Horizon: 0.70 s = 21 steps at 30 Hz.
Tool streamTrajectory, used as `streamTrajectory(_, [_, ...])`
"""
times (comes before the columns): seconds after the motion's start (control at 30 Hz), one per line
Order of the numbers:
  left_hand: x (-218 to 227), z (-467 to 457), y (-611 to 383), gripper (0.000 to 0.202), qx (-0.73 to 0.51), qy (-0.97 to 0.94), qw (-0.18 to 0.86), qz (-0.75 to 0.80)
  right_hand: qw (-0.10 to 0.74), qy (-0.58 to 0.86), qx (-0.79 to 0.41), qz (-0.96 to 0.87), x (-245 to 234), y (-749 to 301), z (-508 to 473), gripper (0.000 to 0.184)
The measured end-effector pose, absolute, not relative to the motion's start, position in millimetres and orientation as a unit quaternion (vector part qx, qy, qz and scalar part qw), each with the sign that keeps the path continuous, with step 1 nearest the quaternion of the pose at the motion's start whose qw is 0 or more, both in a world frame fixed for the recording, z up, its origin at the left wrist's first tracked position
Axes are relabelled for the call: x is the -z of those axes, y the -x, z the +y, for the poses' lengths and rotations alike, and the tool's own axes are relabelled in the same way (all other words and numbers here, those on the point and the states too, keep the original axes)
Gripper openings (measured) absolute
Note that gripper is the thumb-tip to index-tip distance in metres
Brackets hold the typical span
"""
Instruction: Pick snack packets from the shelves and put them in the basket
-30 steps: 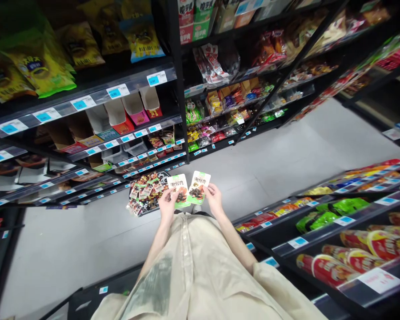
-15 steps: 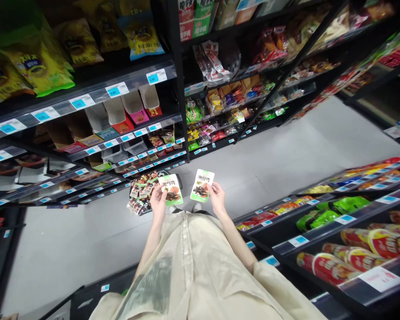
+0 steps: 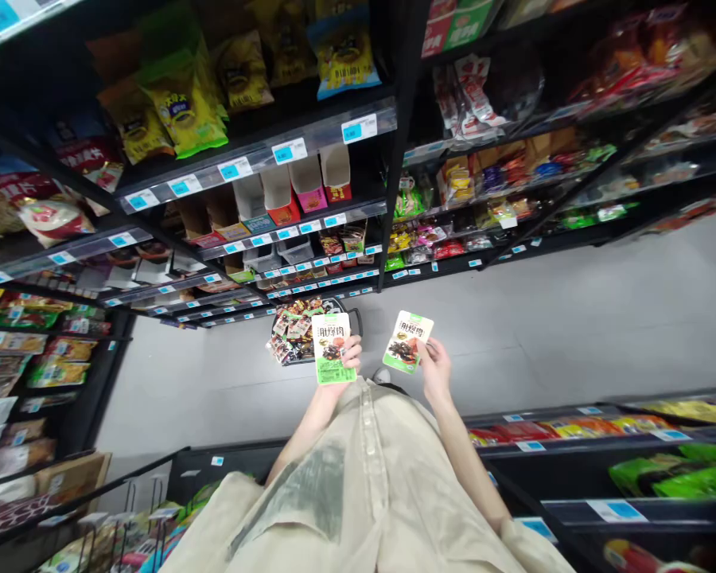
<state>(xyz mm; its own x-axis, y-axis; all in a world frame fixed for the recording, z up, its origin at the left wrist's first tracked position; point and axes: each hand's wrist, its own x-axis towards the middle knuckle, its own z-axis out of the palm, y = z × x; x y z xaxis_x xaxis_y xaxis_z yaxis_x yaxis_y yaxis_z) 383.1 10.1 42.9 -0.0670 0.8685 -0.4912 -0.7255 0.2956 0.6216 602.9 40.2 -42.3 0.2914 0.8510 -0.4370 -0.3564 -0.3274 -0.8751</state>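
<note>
One pouch (image 3: 328, 350) at eleven o'clock is grasped by its edge in the left hand (image 3: 351, 354), and a second pouch (image 3: 406, 341) at one is pinched in the right hand (image 3: 435, 371), apparently so both printed fronts show, with a heaped black tray (image 3: 334, 305) beyond at ten.

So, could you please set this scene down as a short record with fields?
Left hand: holds a white-and-green packet
Right hand: holds a similar second packet, tilted
Held packets: apart, printed faces toward the camera
Floor: grey; black container with a pile of small packets, partly behind the left packet
Surroundings: shelves with bagged snacks
</note>
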Motion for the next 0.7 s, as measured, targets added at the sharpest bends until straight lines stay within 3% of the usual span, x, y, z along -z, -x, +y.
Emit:
streamTrajectory(0.37, [-44.6, 8.9, -385.0, 0.015, -0.57, -0.032, 0.698, 0.432, 0.533, 0.607, -0.529, -0.26, 26.5, -597.8, 41.8, 0.046])
streamTrajectory(0.7, [-38.6, 6.6, -384.9, 0.011, -0.575, 0.006, 0.7, 0.422, 0.564, 0.539, -0.596, -0.193, -8.4, -590.2, 40.0, 0.034])
